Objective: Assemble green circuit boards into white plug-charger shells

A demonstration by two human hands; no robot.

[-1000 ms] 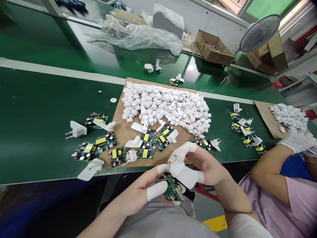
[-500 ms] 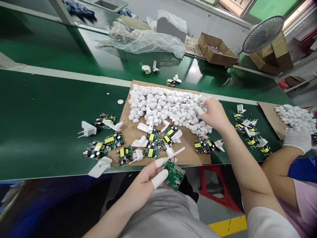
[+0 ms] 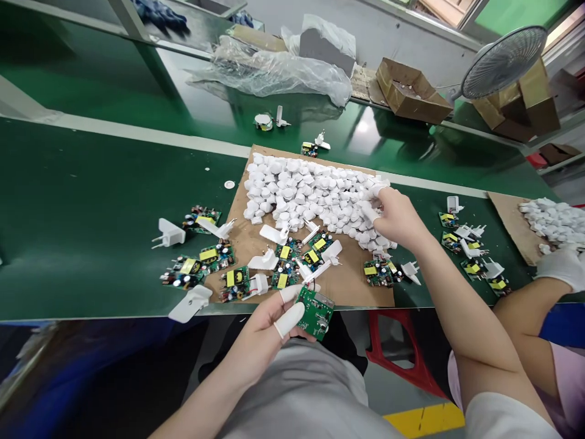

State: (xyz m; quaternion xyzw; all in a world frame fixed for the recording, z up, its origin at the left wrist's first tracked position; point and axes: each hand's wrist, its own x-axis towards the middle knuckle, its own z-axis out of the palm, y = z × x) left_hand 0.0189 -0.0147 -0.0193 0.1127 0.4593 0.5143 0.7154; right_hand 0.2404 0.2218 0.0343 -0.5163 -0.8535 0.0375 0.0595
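My left hand [image 3: 274,323], with white covers on its thumb and finger, grips a green circuit board [image 3: 315,313] just off the table's front edge. A white plug piece [image 3: 315,271] sits beyond the board, joined to it by wires. My right hand [image 3: 393,213] reaches to the right end of a pile of small white plastic pieces [image 3: 301,189]. Its covered thumb and forefinger are apart and touch the pile; whether a piece lies between them is hard to see. Several boards with yellow-topped parts [image 3: 283,265] and white plugs lie in front of the pile.
Brown cardboard [image 3: 356,283] lies under the pile on the green table [image 3: 91,231]. More boards with plugs [image 3: 473,267] are at the right, near a co-worker's gloved hand [image 3: 560,268] and a second white pile [image 3: 553,219]. A fan [image 3: 505,61] and a carton [image 3: 411,91] stand behind.
My left hand has drawn slightly left and up with the circuit board. My right hand stays at the pile's right end, its fingers shifting slightly. The whole view has shifted a little.
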